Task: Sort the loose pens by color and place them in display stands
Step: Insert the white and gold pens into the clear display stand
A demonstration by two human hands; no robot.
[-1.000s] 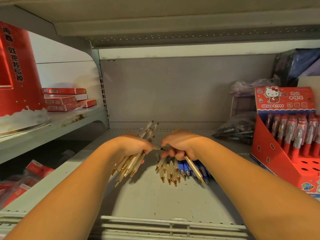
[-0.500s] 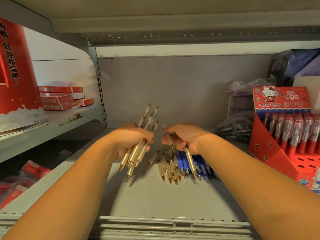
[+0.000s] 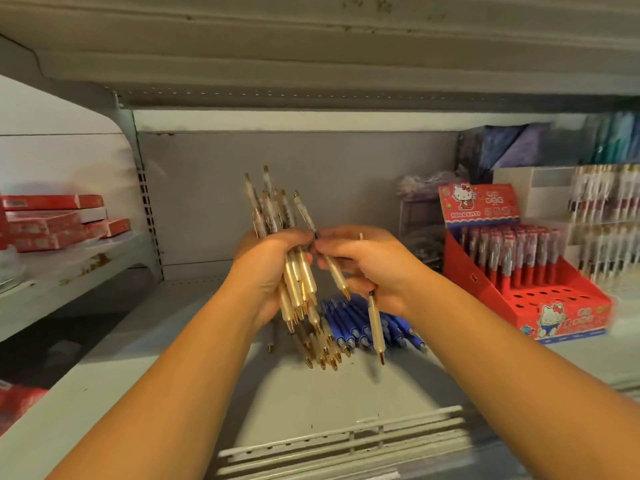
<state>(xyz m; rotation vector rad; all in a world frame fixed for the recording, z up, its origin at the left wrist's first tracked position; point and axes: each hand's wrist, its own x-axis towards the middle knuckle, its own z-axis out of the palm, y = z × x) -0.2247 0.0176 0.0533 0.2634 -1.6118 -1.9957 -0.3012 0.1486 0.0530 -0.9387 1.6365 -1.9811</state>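
The left hand [image 3: 273,268] is clenched round a thick bundle of cream pens [image 3: 299,275], held above the grey shelf [image 3: 277,393] at its middle; the right hand [image 3: 374,268] pinches one more cream pen [image 3: 334,268] between thumb and forefinger right against that bundle, and a second cream pen [image 3: 375,327] hangs from its lower fingers.

The likely trouble, as I judge it, is the handover; the fist looks full, and to take another pen it must loosen, so the smooth barrels may slide out downward and land among the blue pens [image 3: 349,323] lying just below, mixing the colours again; the hanging pen seems only lightly caught and could drop the same way.

The bundle stands near upright, gold tips down toward the shelf, clicker ends up and splayed a little; its long axis runs top to bottom. The pinched pen tilts, clicker up-left, tip down-right; the hanging one is almost vertical, tip down. The blue pens lie flat, tips toward the person, beside loose cream pens [image 3: 322,348].
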